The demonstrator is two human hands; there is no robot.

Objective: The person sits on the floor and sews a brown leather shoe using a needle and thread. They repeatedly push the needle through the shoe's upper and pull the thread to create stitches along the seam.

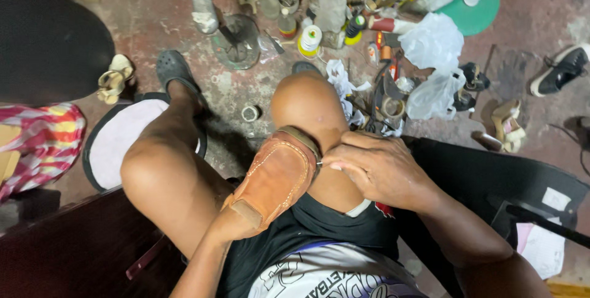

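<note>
right hand (382,169) sits at centre frame, knuckles up, fingers curled and pinched at their tips, forearm running to the lower right. left hand (236,221) is hidden from view, its forearm rising from bottom centre.

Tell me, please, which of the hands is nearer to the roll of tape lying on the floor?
The right hand: it works at the toe of the brown shoe, nearer the tape roll. The left hand is inside the shoe's heel end, farther back.
</note>
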